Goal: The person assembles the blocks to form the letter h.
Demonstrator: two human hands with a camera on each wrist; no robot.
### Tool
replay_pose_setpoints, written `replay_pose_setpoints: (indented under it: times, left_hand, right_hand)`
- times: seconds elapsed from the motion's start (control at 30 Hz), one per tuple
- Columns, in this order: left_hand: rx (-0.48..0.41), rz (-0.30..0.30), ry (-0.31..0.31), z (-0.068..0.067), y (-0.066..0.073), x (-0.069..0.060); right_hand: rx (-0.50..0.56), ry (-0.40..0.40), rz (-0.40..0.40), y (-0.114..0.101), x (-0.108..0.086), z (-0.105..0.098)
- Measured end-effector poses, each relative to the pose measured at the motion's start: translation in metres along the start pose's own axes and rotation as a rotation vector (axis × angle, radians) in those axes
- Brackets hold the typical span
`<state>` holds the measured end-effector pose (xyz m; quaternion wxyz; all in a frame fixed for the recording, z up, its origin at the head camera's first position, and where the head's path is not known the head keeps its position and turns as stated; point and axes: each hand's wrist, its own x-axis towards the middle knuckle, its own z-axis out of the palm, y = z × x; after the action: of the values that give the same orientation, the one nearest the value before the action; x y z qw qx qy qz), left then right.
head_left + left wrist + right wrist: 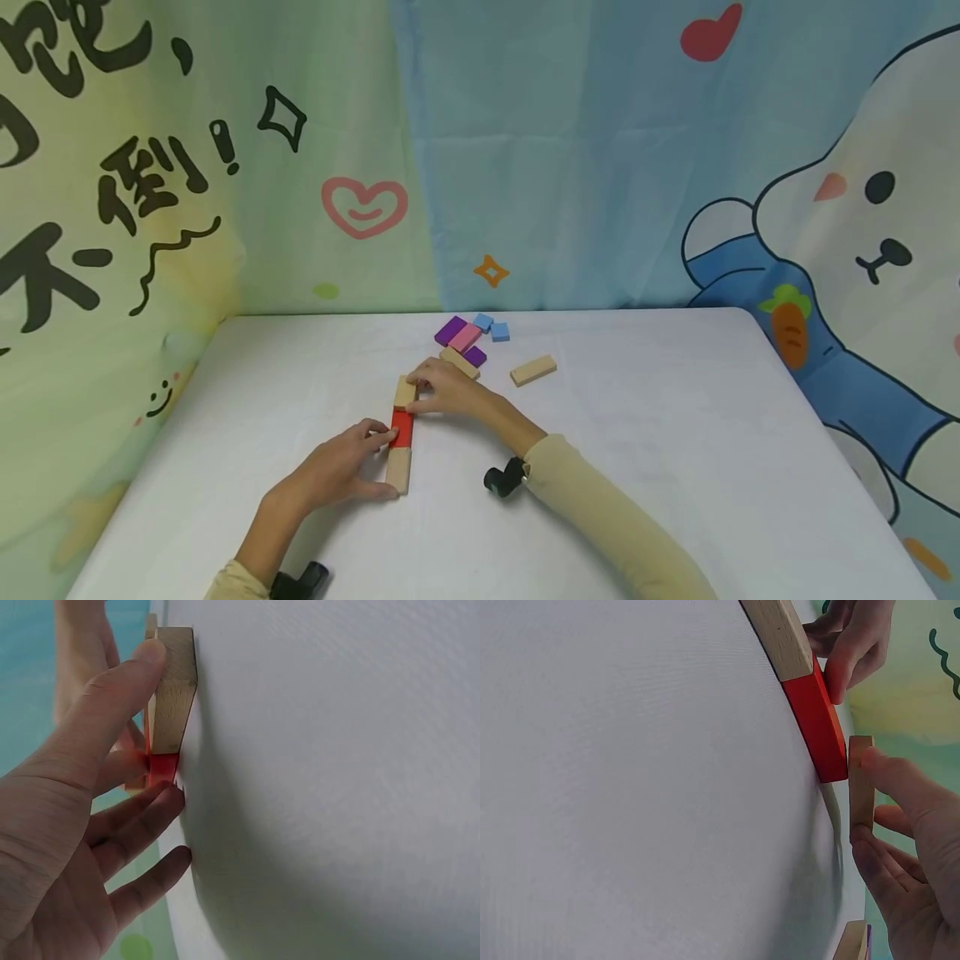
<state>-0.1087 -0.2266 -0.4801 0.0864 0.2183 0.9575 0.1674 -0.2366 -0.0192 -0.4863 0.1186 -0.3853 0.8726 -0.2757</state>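
Observation:
A red block (402, 428) lies end to end with a wooden block (399, 472) on its near side. My left hand (337, 469) rests along them, thumb at the wooden block's near end (178, 656) and index finger touching the red block (160, 768); the other fingers are spread. At the row's far end my right hand (453, 390) pinches another wooden block (404, 392) between thumb and fingers. In the right wrist view, this held block (861, 796) stands beside the red block's end (834, 771); whether they touch, I cannot tell.
Beyond my right hand lie a wooden block (459, 363), purple blocks (451, 331), a pink block (465, 337) and small blue blocks (500, 332). A separate wooden block (533, 371) lies to their right. A patterned curtain (525, 167) hangs behind the white table (637, 417).

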Motion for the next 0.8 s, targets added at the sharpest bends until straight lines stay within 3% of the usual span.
replay_pose_setpoints:
  times: [0.27,0.8]
  left_hand:
    - [0.024,0.009,-0.009,-0.0033,0.0029,0.0013]
    - [0.02,0.013,-0.017,-0.0047,0.0063,-0.0009]
  right_hand:
    - [0.019,0.02,-0.03,0.001,0.0028,-0.001]
    - [0.005,-0.02,-0.013,0.0063,0.0054,0.0079]
